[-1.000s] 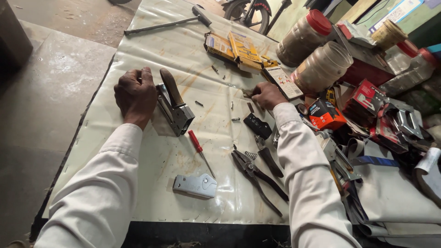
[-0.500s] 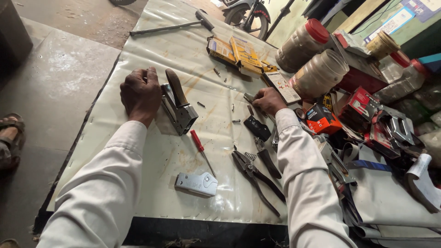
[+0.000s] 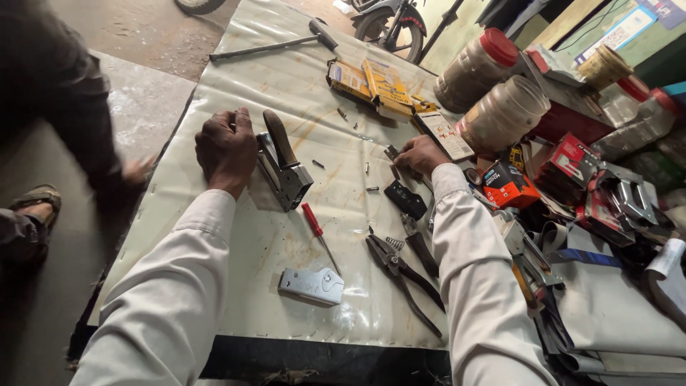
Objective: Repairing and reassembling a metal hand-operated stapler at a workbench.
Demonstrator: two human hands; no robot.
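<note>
White sheeting [image 3: 286,78] covers a low work surface that runs from the near edge toward a parked two-wheeler [image 3: 389,18] at the far end, with bare concrete floor on the left.

From the head camera, the left hand [image 3: 227,149] lies knuckles up on the sheet, fingers curled and closed against the left side of a metal staple gun [image 3: 282,168], which rests left of centre with its dark handle raised. The right hand [image 3: 421,156] sits further right, its fingertips drawn together on a small metal part [image 3: 391,153]; the view is too small to say for sure whether it is pinched or only touched. Both arms wear pale sleeves.

Near the staple gun lies a red-handled screwdriver [image 3: 319,232], and nearer still a flat grey metal plate [image 3: 311,285]. Dark pliers [image 3: 400,275] lie to the right of these, beside a small spring [image 3: 395,243] and a black part [image 3: 405,199]. Loose screws are scattered between the hands. Far off, yellow boxes [image 3: 371,82] and a hammer [image 3: 275,44] rest on the sheet. Two plastic jars [image 3: 493,89] lie on their sides at the right, above a clutter of small cartons [image 3: 504,182] and hardware. A second person's blurred arm [image 3: 78,114] and sandalled foot [image 3: 32,200] show at the far left.
</note>
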